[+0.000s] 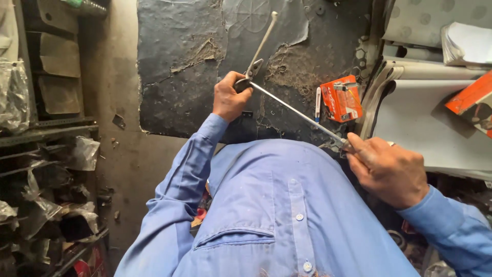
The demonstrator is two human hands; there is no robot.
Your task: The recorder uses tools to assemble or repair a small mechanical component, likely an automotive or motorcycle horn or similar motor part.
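Observation:
My left hand (229,97) is closed around the joint of a long hinged metal tool (287,106), a pair of thin silvery rods joined at one end. One rod (262,43) points up and away over the dark worn mat (179,66). The other rod runs down to the right into my right hand (389,172), which grips its end. Both sleeves and my shirt are light blue. A ring shows on my right hand.
An orange box (341,98) and a small white pen-like item (318,102) lie on the mat beside the tool. Grey sheets (435,118) and another orange box (471,100) sit at right. Shelves with plastic-wrapped parts (46,195) stand at left.

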